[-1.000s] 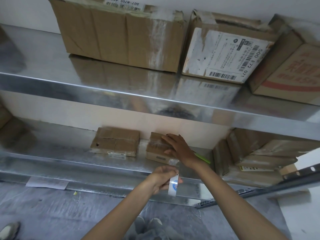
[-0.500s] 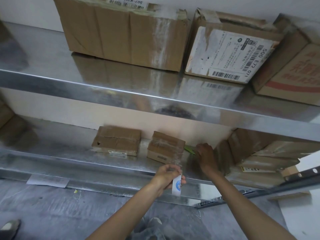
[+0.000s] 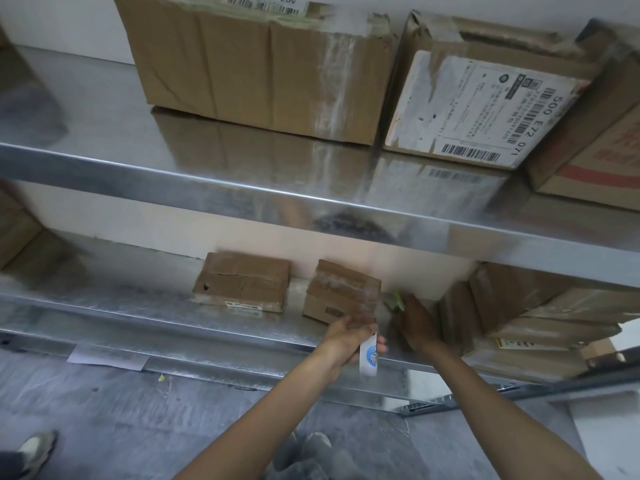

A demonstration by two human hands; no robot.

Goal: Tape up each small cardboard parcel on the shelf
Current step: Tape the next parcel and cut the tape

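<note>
A person's left hand (image 3: 349,336) grips a white roll of tape (image 3: 368,356) at the front edge of a steel lower shelf (image 3: 121,299), fingers curled round the roll, which hangs on edge just below the palm. Directly behind that hand sits a small cardboard parcel (image 3: 341,292), tilted a little, with a glossy band of clear tape running over its top and down its front face. A second, flatter parcel (image 3: 242,282) lies to its left, apart from it, its top seam cracked open and a small hole near one corner; both rest close to the back wall. The right hand (image 3: 415,323) reaches in just to the right of the taped parcel, back of the hand to the camera, fingertips at a blurred green tool (image 3: 396,299); whether the fingers pinch it cannot be told. Stacked cartons (image 3: 536,306) crowd the shelf's right end, while larger boxes (image 3: 242,64) line the upper shelf (image 3: 104,133) above
</note>
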